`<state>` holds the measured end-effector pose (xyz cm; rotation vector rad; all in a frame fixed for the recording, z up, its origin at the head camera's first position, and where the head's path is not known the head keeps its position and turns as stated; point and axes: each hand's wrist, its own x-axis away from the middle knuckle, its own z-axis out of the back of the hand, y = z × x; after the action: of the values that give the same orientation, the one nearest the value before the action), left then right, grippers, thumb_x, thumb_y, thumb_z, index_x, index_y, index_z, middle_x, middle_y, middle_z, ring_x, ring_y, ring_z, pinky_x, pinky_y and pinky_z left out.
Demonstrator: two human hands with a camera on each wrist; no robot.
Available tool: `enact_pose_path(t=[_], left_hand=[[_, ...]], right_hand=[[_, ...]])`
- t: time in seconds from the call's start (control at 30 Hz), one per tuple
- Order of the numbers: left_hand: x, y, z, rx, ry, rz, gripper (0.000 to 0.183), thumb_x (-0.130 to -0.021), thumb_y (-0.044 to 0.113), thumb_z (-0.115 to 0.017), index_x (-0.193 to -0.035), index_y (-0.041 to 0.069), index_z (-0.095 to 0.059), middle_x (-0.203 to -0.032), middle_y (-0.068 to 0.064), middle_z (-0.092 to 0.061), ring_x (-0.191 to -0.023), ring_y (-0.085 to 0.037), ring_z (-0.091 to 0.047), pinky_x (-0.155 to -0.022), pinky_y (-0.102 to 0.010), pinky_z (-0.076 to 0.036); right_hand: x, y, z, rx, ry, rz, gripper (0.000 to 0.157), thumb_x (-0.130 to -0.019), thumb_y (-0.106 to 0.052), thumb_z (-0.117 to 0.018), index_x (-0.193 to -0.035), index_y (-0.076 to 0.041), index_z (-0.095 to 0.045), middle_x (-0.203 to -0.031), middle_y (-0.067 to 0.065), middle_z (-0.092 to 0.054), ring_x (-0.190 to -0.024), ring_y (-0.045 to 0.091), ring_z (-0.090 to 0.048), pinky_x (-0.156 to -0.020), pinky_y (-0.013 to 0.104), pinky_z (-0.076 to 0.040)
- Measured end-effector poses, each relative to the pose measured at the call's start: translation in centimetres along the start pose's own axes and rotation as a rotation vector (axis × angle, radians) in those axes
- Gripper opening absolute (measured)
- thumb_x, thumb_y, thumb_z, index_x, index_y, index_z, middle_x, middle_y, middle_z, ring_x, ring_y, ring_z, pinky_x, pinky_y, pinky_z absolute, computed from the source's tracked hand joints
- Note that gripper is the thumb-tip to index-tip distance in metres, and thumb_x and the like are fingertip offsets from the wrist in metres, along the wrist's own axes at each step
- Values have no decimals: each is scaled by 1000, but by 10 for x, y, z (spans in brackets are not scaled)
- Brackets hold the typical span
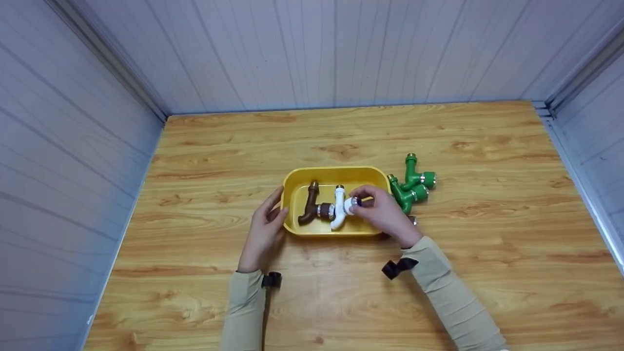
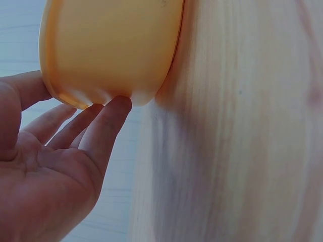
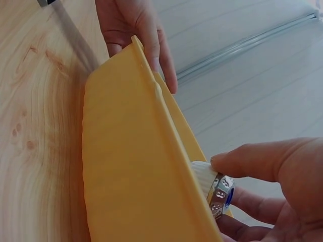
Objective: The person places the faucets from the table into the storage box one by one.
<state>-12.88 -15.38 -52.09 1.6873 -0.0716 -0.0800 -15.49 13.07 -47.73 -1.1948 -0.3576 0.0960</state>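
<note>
A yellow plastic bin (image 1: 331, 235) stands on the table, its side wall filling much of the right wrist view. My left hand (image 1: 263, 231) touches the bin's left end, the fairly straight fingers (image 2: 108, 121) against the outer wall and the thumb at the rim. Over the bin, my right hand (image 1: 382, 212) pinches the ridged knob of a white tap (image 1: 339, 207) between thumb and fingers. The knob (image 3: 204, 176) has a silver band and a blue centre. Beside the white tap, a brown tap (image 1: 310, 204) lies in the bin, its knob end partly overlapped.
Two green taps (image 1: 411, 168) (image 1: 403, 195) lie close together just right of the bin. A small brown and silver end (image 1: 414, 220) shows beside my right wrist, mostly hidden. White panel walls (image 1: 312, 53) enclose the wooden table (image 1: 219, 161) at back and sides.
</note>
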Motion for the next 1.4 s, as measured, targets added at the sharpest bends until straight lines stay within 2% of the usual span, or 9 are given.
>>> enact_pose_path(t=[0.2, 0.37, 0.57, 0.8, 0.93, 1.03, 1.2, 1.4], left_hand=[[0, 0, 1, 20, -9, -3, 54, -96, -2, -53, -147, 4, -36, -149, -17, -34, -127, -39, -44, -100, -45, -44], [0, 1, 0, 15, -5, 3, 54, -95, -4, -52, -147, 5, -36, -150, -14, -34, -128, -38, -43, -99, -42, -45], [0, 0, 0, 12, -4, -18, 55, -94, -8, -51, -146, 1, -36, -149, -19, -33, -127, -42, -43, -99, -45, -44], [-2, -1, 1, -38, 3, -32, 54, -94, -5, -54, -145, 0, -37, -149, -20, -34, -125, -43, -44, -98, -44, -45], [-1, -1, 1, -17, 4, -25, 54, -94, -6, -54, -145, 1, -37, -150, -20, -32, -126, -43, -43, -97, -44, -45], [0, 0, 0, 32, 1, -9, 55, -94, -7, -52, -146, 3, -36, -150, -18, -31, -127, -42, -42, -97, -45, -45], [1, 1, -1, 64, 8, 10, 56, -95, -6, -52, -147, 6, -37, -151, -16, -31, -128, -40, -43, -97, -44, -46], [1, -1, 0, 41, 6, 6, 55, -95, -2, -54, -146, 7, -37, -150, -16, -32, -128, -40, -43, -97, -43, -46]], right_hand=[[-3, 0, -2, 19, -13, -29, 25, -86, -9, -71, -110, -11, -64, -112, 6, -60, -98, 27, -60, -80, 34, -53], [-4, 1, -7, 9, -25, -18, 25, -86, -8, -71, -110, -9, -63, -111, 7, -59, -95, 25, -60, -80, 33, -53], [-5, -1, -9, 19, -49, -10, 28, -85, -7, -71, -112, -5, -62, -110, 9, -60, -96, 24, -61, -84, 33, -52], [-6, -2, -8, 2, -66, -32, 29, -86, -5, -70, -113, -5, -61, -111, 9, -60, -99, 25, -61, -86, 34, -52], [-6, -2, -8, -5, -66, -25, 30, -87, -6, -68, -116, -1, -60, -111, 10, -59, -98, 24, -60, -85, 33, -52], [-7, -2, -8, -49, -68, -54, 31, -92, -13, -64, -119, 0, -58, -109, 11, -59, -95, 23, -59, -85, 37, -52], [-6, -5, -6, -206, -71, -156, 42, -100, -33, -49, -126, 1, -52, -113, 13, -55, -96, 25, -56, -91, 47, -49], [-5, -6, -2, -279, -80, -187, 49, -102, -38, -41, -130, 1, -49, -126, 16, -49, -110, 30, -52, -96, 44, -47]])
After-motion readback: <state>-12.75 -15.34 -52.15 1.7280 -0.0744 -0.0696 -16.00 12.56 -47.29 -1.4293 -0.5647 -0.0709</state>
